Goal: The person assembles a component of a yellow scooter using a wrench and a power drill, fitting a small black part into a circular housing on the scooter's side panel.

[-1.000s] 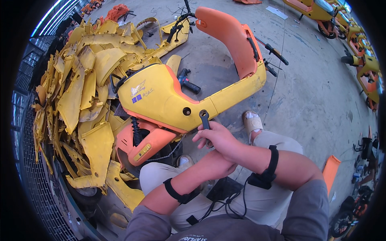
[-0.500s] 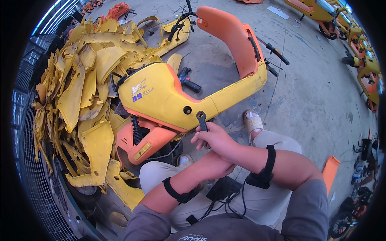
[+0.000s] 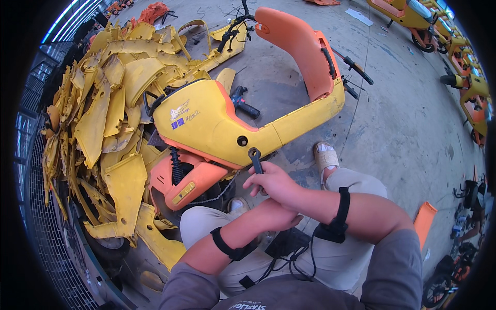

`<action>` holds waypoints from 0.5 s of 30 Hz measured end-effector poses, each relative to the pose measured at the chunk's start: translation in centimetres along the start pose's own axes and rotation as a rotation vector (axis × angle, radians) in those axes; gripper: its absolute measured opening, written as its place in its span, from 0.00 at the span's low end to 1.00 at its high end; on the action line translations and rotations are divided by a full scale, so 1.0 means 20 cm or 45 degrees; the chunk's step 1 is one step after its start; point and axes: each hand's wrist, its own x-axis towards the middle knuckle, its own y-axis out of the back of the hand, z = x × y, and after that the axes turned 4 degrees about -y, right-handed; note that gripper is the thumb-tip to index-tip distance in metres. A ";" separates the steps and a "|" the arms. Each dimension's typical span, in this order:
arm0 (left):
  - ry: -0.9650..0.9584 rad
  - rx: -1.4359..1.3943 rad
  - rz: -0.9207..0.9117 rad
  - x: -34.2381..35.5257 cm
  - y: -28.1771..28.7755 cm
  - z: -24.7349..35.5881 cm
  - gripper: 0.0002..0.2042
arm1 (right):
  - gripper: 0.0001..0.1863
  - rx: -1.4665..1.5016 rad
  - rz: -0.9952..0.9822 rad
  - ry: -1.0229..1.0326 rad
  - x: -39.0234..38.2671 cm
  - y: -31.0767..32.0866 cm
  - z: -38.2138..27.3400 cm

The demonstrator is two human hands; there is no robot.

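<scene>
My right hand (image 3: 274,185) is closed around a dark wrench (image 3: 256,161), its ring end up beside the lower edge of the scooter body (image 3: 206,126). My left hand (image 3: 276,217) is under my right wrist with fingers curled; whether they hold anything is hidden. The scooter lies on its side, yellow with orange panels, a round hole above the wrench and a coil shock at the rear. Behind it a cordless power tool (image 3: 244,106) lies on the concrete floor (image 3: 387,113).
A tall heap of broken yellow panels (image 3: 103,119) lies at the left. Parked yellow scooters (image 3: 470,93) line the upper right. An orange strip (image 3: 426,222) and jumbled dark parts (image 3: 465,191) are at the right. My sandalled foot (image 3: 325,157) stands near the scooter's frame.
My right hand and the wrench have moved slightly left and down, away from the scooter's hole. My left hand stays nearly where it was, beneath the right wrist.
</scene>
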 end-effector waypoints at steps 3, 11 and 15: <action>0.049 -0.040 -0.095 0.00 0.00 0.00 0.18 | 0.13 0.010 -0.010 -0.007 0.00 -0.01 0.00; -0.002 -0.025 -0.097 -0.02 -0.02 -0.01 0.21 | 0.11 0.041 -0.047 -0.023 0.00 -0.05 0.02; 0.014 -0.033 -0.128 -0.02 -0.01 -0.01 0.20 | 0.11 0.012 -0.061 -0.006 0.01 -0.05 0.02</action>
